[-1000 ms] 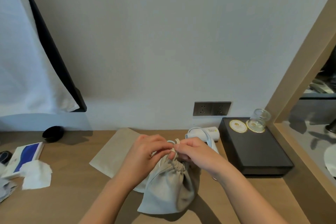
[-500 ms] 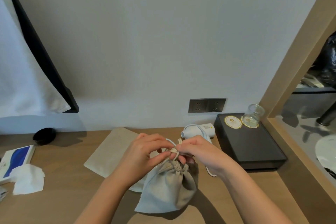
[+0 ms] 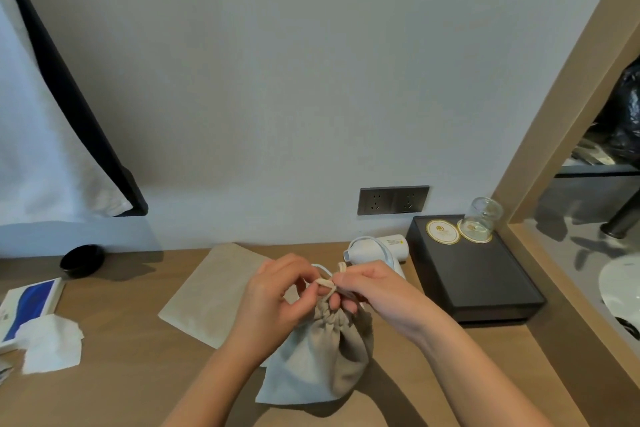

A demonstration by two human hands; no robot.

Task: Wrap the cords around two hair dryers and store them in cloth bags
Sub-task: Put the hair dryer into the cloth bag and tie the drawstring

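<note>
Both hands, left hand (image 3: 277, 291) and right hand (image 3: 374, 288), pinch the drawstring (image 3: 325, 282); cloth bag (image 3: 318, 357) below looks soft, probably slumps: hold its gathered neck.

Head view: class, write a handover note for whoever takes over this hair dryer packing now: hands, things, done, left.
Left hand: pinches the drawstring at the neck of the full cloth bag.
Right hand: pinches the same drawstring from the other side.
Full cloth bag: bulging, neck gathered, lying on the desk; contents hidden.
Second hair dryer: on the desk behind the hands, cord looped round it, unbagged.
Empty cloth bag: flat, left of the hands.
Done: first bag drawn closed.
Left: finish the tie, bag the second hair dryer.
</note>
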